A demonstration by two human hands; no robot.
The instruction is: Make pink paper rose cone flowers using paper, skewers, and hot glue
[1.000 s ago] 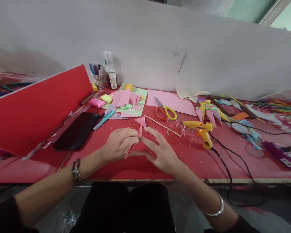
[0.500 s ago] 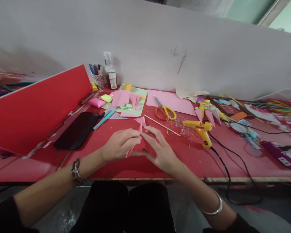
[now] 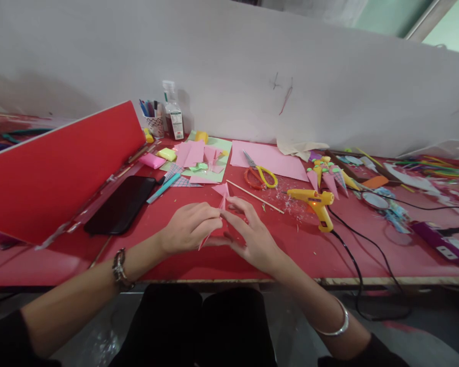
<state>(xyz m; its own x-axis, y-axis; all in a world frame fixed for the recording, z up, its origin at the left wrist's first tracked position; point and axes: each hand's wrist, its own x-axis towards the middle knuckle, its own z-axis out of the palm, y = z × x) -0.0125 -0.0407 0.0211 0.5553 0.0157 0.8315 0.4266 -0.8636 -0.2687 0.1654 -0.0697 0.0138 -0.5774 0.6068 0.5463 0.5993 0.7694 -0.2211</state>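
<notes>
Both hands meet over the red table point(image 3: 298, 252) on a folded pink paper piece point(image 3: 208, 235). My left hand point(image 3: 187, 228) pinches its upper edge with fingers curled. My right hand point(image 3: 252, 237) presses on the paper's right side with fingers bent together. The piece's pointed lower tip sticks out below my left fingers. Another small pink paper shape point(image 3: 222, 190) lies just beyond the hands.
A red board point(image 3: 57, 168) leans at the left beside a black phone point(image 3: 120, 205). Behind the hands lie pink and green sheets point(image 3: 270, 159), orange-yellow scissors point(image 3: 258, 176), a thin stick point(image 3: 254, 196) and a pen cup point(image 3: 153, 122). A yellow glue gun point(image 3: 315, 201) with black cable stands at the right.
My right fingers have curled in closer onto the pink paper; my left hand keeps its pinch. The view has shifted slightly.
</notes>
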